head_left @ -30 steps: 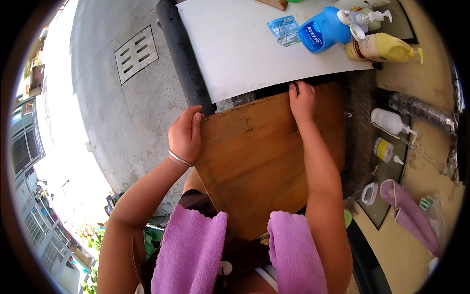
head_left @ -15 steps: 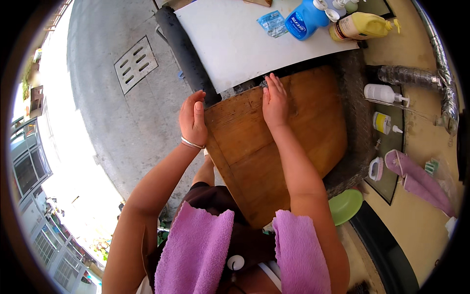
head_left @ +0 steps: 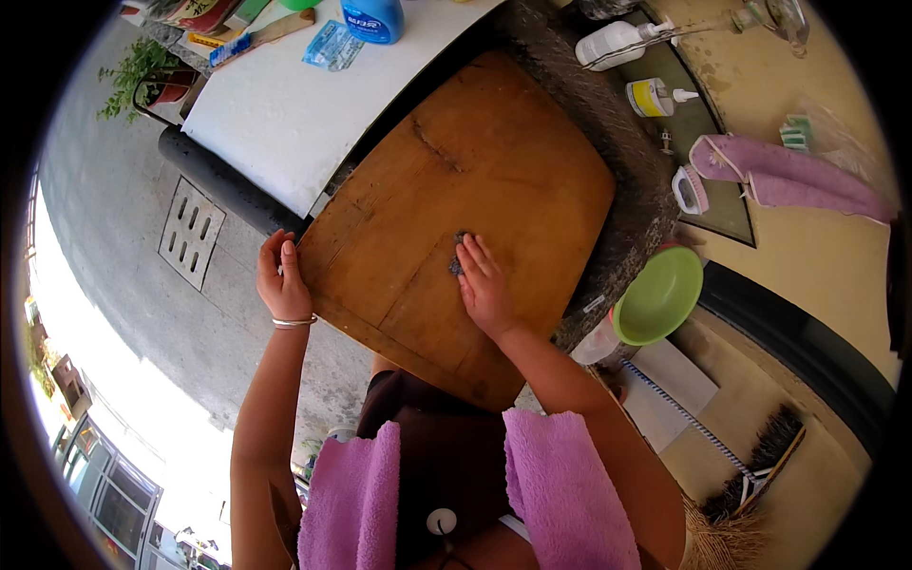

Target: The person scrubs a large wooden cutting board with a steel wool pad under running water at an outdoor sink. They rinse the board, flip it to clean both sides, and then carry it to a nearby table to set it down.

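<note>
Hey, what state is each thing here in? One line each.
Wooden board: worn, dark-marked
Scrubbing pad: on the board, partly covered
Left hand: touching the board's left edge
Right hand: fingers extended, partly over the pad
Light-blue packet: lying on the white sheet
Blue bottle: cap out of frame
Green basin: open side facing the camera
Drain cover: set into the floor
Lavender towel: draped, ends hanging

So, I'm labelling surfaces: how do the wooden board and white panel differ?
The wooden board is brown, with dark marks; the white panel looks plainer. The right hand and a dark scrubber are on the wooden board; the white panel carries a blue bottle. Both look broad and flat.
</note>
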Available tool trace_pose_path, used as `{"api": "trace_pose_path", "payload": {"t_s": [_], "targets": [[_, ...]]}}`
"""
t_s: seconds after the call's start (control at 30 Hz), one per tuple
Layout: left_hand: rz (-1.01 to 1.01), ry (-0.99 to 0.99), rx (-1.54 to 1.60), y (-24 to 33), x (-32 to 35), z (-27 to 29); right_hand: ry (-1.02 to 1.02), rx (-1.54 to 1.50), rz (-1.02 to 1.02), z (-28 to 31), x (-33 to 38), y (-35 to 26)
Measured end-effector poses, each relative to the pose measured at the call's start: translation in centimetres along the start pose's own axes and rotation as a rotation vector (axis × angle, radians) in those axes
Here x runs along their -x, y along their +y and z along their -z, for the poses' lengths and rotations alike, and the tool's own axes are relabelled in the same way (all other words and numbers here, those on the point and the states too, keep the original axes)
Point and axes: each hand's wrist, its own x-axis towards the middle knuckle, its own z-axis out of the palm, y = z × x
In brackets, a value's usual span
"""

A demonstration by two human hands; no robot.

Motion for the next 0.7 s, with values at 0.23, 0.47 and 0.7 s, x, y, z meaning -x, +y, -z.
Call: {"api": "trace_pose_path", "payload": {"t_s": [0.23, 0.47, 0.7], "targets": [[-0.048, -0.122, -0.162, 1.0, -0.7, -1.2, 0.353, 0.380, -0.601, 2.1, -10.8, 17.7], [0.019, -0.166, -0.349, 0.4, -0.6, 0.1, 0.087, 0.062, -0.139, 2.2, 0.5, 7.0], [0.024, -0.220, -0.328, 0.9, -1.6, -0.8, 0.400, 0.505, -0.641, 9.4, -4.1, 31.4]]}}
